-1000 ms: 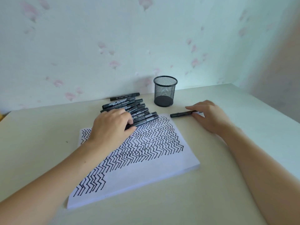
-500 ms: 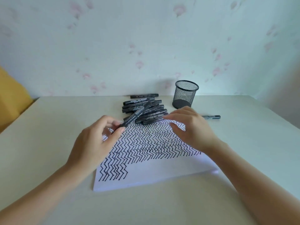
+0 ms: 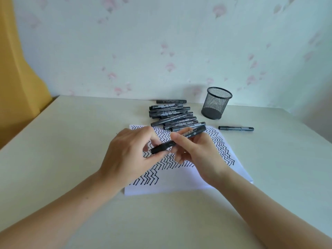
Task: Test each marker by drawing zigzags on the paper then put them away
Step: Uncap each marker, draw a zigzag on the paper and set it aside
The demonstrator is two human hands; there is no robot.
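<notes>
Both hands hold one black marker (image 3: 193, 132) above the white paper (image 3: 181, 184), which is covered in black zigzag lines. My left hand (image 3: 125, 155) pinches the marker's near cap end. My right hand (image 3: 195, 151) grips its barrel. The marker lies slanted, far end up to the right. A pile of several black markers (image 3: 170, 115) lies at the paper's far edge. A black mesh pen cup (image 3: 216, 103) stands upright right of the pile and looks empty. One single marker (image 3: 236, 128) lies on the table right of the paper.
The cream table (image 3: 71, 141) runs back to a wall with pink flower wallpaper. A yellow surface (image 3: 16, 78) stands at the far left. One more marker (image 3: 170, 101) lies alone behind the pile by the wall.
My left hand lifted a marker from the pile and brought it over the paper. My right hand left the single marker on the table and came across to grip the lifted one.
</notes>
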